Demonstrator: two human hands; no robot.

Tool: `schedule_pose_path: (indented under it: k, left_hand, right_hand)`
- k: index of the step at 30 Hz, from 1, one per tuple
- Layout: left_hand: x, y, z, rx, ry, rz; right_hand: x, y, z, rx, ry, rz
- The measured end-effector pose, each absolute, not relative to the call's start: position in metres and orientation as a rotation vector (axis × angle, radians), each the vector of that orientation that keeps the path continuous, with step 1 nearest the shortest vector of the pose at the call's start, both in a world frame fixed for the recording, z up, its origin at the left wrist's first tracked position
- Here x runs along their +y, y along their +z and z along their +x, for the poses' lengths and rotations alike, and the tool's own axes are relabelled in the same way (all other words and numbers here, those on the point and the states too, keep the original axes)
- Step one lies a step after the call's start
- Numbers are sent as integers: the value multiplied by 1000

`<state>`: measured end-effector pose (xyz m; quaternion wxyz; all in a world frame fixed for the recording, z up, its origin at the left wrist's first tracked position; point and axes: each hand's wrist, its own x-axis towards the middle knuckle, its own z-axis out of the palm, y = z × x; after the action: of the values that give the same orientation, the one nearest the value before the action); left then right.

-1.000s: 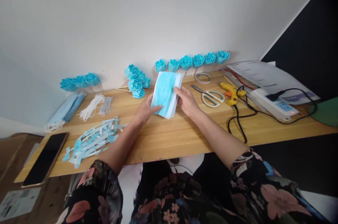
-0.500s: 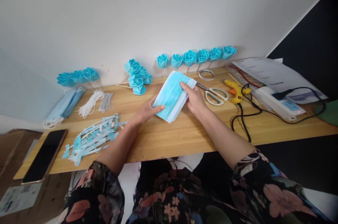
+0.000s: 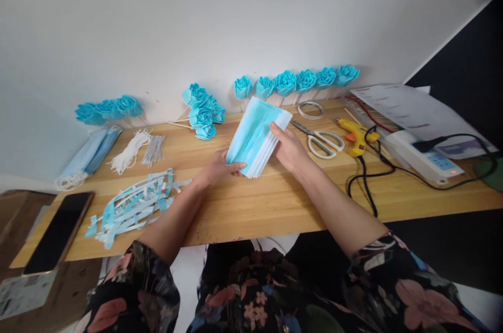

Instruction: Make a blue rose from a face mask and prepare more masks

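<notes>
Above the middle of the wooden table I hold a stack of light blue and white face mask sheets (image 3: 255,136), tilted with its edges fanned on the right. No ear loops show on it. My left hand (image 3: 220,168) grips its lower left corner, thumb on top and fingers behind. On the right edge my right hand (image 3: 288,147) is closed round the stack, its thumb resting on the front. Beside my right hand lie scissors (image 3: 323,143) with white handles. Cut blue and white strips (image 3: 137,204) form a loose heap to the left of my left forearm.
Blue flowers on sticks (image 3: 285,82) lean along the wall. At left lie looped masks (image 3: 90,155), white cords (image 3: 131,151), grey wire ties (image 3: 154,150) and a phone (image 3: 58,233). At right are a tape roll (image 3: 311,109), a yellow glue gun (image 3: 357,136), its cable and a power strip (image 3: 424,155).
Both hands still hold the stack. It has turned slightly more upright, and its right-hand edges are more fanned out. The camera view has shifted a little.
</notes>
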<state>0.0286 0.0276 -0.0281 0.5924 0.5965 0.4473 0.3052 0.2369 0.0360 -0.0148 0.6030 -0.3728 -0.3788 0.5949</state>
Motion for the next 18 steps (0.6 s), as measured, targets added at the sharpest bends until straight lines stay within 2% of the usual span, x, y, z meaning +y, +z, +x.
schedule_pose_path:
  k: [3,10,18]
  left_hand:
    - [29,-36,34,1105,907,1314]
    - [27,-35,40,1042,1008,1396]
    - [27,-41,41,1065,1133,1294]
  right_hand:
    - [28,-16,232,-1061,1440,-829]
    - [27,-26,233,-1181,1203,-954]
    - [30,-30,229,-1202,1482,-902]
